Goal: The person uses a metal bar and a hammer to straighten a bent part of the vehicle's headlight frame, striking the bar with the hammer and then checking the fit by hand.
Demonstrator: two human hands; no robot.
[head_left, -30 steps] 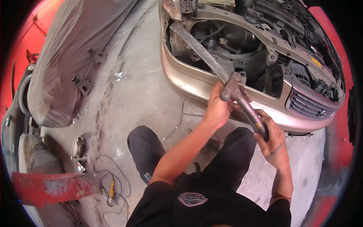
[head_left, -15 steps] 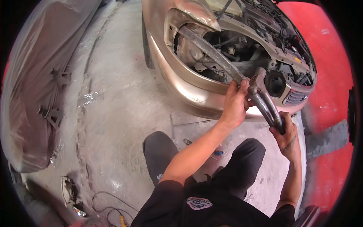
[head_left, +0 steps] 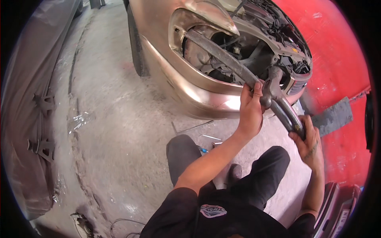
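My left hand (head_left: pixel 251 113) is wrapped round a long grey metal bar (head_left: pixel 222 56). The bar's far end reaches into the headlight opening (head_left: pixel 194 51) of a gold-beige car (head_left: pixel 174 85). Close to the left hand is the steel head of a hammer (head_left: pixel 274 79). My right hand (head_left: pixel 307 142) grips the lower end of the hammer's handle, which slants down to the right. Two parallel shafts show between the hammer head and that hand; whether one belongs to the bar I cannot tell.
The car's engine bay (head_left: pixel 274 27) lies exposed. A dark wheel (head_left: pixel 137 47) stands left of the bumper. On the floor are a thin rod (head_left: pixel 194 127) and a blue-handled tool (head_left: pixel 203 150). A plastic-covered shape (head_left: pixel 31 119) fills the left, a red surface (head_left: pixel 337 59) the right.
The view has shifted, with the car now further left. Both hands keep their grips, and the hammer head has turned slightly against the bar.
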